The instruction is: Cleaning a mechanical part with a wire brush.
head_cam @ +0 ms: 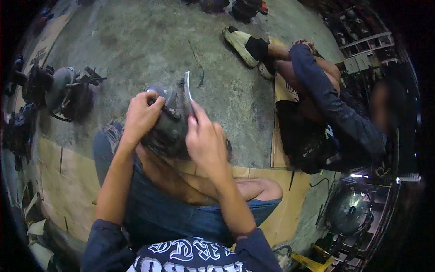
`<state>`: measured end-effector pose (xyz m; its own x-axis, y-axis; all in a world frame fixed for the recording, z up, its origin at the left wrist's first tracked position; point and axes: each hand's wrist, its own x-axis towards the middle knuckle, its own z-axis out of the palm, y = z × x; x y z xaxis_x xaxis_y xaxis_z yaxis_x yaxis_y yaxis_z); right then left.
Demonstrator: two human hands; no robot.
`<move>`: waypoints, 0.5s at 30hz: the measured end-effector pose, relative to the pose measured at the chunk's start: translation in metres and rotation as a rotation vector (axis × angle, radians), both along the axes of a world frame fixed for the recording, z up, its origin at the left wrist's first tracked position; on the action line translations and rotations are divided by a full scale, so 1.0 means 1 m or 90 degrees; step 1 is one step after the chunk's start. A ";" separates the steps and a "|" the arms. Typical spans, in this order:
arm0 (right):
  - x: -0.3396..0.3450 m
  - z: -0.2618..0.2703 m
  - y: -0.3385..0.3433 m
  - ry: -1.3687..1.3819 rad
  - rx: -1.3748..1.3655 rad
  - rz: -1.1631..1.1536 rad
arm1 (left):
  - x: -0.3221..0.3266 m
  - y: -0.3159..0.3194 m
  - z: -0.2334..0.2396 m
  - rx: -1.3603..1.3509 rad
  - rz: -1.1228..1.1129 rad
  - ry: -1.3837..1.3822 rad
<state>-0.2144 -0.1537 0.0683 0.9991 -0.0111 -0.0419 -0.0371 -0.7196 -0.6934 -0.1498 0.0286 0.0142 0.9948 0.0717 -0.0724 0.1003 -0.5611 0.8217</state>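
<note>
A dark, rounded machine part [168,131] with a shiny grey top stands on the floor before my crossed legs. My left hand [144,114] grips its upper left edge with curled fingers and thumb; what exactly lies between the fingertips is hidden. In my right hand [205,137] is a brush [187,86] with a curved, silvery back and dark bristles. It is raised upright just to the right of the part, its bristles facing left towards it. Whether the bristles touch the part cannot be made out.
Cardboard sheets [69,190] lie under and around me on the concrete floor [132,44]. Another person [319,88] sits at the right with legs drawn up. Several similar machine parts [63,90] stand at the left. A fan [351,209] stands at the lower right.
</note>
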 end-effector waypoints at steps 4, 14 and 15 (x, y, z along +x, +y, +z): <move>0.084 -0.026 0.008 0.064 -0.049 -0.011 | 0.001 -0.011 0.006 0.013 0.020 0.042; 0.038 0.005 0.017 0.102 0.028 0.006 | -0.002 -0.015 0.015 0.076 0.059 0.058; 0.037 0.006 0.018 0.079 -0.003 0.011 | -0.001 -0.016 0.014 0.073 0.059 0.064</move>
